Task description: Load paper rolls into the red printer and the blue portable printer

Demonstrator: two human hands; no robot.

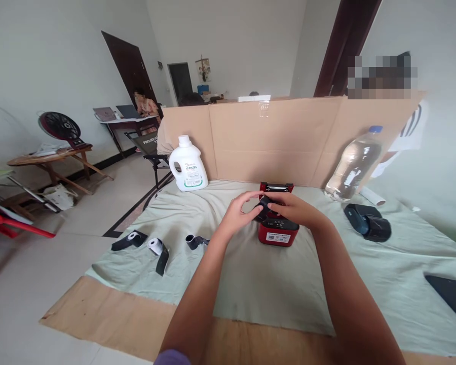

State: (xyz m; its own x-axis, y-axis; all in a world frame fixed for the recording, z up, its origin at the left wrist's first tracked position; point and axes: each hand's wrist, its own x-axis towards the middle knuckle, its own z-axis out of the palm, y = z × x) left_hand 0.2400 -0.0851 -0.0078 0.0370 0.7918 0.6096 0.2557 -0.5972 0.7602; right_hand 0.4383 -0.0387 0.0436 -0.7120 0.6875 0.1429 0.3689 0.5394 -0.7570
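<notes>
My left hand and my right hand meet over a small red label printer. Its lid stands raised at the back. Between the fingertips of both hands is a small black paper roll, just above the printer body; my fingers partly cover it. The inside of the printer is mostly hidden behind my hands. Left of my forearm lie a black roll with its strip unrolled, a white-cored roll with a black tail, and another such roll.
A cardboard screen closes off the back. Before it stand a white jug and a leaning clear bottle. Right lie a black device, a white tube and a dark flat object. A person is behind the screen.
</notes>
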